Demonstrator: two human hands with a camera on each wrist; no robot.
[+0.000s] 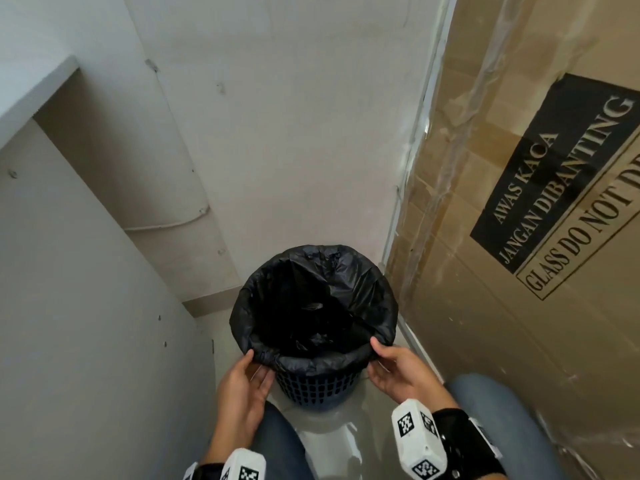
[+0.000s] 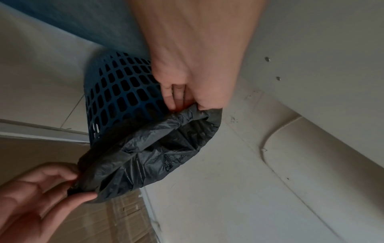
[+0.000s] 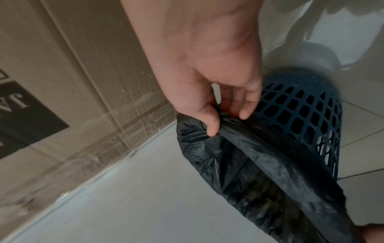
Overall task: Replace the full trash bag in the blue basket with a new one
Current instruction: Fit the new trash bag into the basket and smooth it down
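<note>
One tall cardboard box (image 1: 519, 202) printed "GLASS DO NOT" leans at the right, just beside the blue basket (image 1: 317, 386) on the floor. A black trash bag (image 1: 311, 306) lines it, folded over the rim. The left hand (image 1: 242, 389) and right hand (image 1: 394, 372) each pinch that folded edge, fingers curled.

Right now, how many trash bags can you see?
1: the black trash bag lining the blue basket, its rim pinched by the left hand and right hand. Others may be out of view.
</note>
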